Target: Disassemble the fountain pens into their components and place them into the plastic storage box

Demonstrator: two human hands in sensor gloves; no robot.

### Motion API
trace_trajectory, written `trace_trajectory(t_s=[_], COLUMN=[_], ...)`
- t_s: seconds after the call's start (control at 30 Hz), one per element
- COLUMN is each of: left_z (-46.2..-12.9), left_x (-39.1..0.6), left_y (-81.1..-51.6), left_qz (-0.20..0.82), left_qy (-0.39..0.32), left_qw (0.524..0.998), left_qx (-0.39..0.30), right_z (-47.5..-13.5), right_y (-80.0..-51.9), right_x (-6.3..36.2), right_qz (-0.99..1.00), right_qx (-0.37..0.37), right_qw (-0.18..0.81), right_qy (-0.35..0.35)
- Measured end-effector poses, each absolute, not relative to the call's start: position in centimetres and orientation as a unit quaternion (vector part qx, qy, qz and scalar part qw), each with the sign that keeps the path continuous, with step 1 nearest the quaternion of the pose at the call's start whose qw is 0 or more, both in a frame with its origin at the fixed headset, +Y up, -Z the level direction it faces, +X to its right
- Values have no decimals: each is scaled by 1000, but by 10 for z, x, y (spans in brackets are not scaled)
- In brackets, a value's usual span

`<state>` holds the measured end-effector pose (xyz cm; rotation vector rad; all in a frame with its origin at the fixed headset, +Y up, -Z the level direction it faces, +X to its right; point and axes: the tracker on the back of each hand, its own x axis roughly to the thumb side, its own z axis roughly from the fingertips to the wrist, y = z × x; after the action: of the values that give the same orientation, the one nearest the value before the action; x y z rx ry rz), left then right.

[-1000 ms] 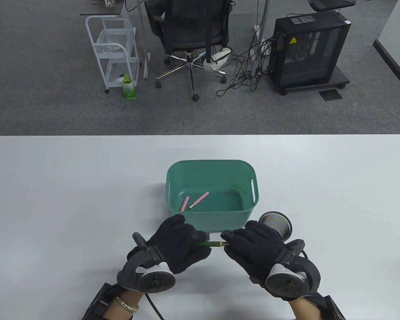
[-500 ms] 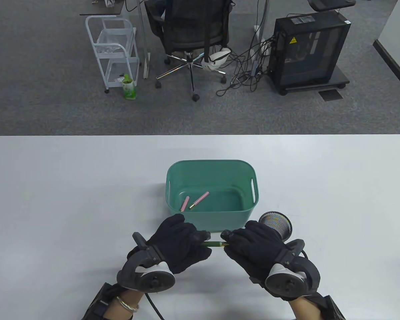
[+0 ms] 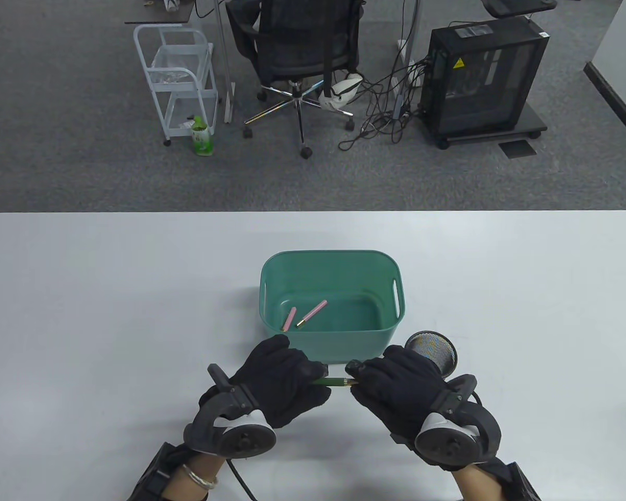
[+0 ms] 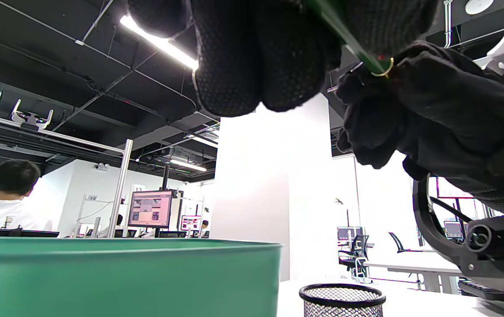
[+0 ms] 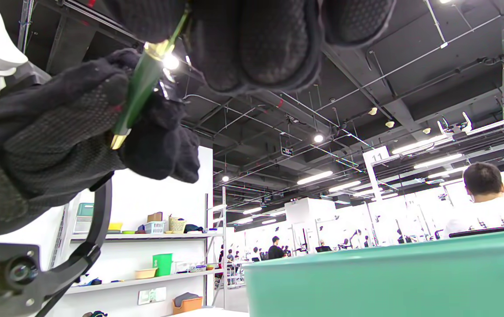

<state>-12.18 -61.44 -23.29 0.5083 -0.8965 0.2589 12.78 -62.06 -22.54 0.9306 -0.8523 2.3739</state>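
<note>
Just in front of the green storage box [image 3: 332,292], above the surface [image 3: 109,313], both hands grip one green fountain pen [image 3: 335,382]: left hand [image 3: 281,381] fingers curl round its barrel, right hand [image 3: 401,389] fingers round the other end. Pulling or unscrewing it apart seems underway; next, dropping the parts beside the pink pieces [image 3: 304,315].

The table view looks steeply down on the bench [image 3: 109,292] from above and takes in the floor beyond. Both wrist views sit low near the bench, tilted up toward the ceiling, close under the hands; all three share the green box [image 3: 271,271].
</note>
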Motion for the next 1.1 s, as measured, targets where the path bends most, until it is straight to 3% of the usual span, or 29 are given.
trace_trajectory(t_s=[1.1], left_z=[-232], left_x=[-121], left_y=[-615], left_qz=[119], left_qy=[-430], left_qw=[861], left_qx=[245], right_z=[-225], right_y=[-621], right_x=[128], right_qz=[859], right_qx=[338], right_qw=[227], right_qy=[-311])
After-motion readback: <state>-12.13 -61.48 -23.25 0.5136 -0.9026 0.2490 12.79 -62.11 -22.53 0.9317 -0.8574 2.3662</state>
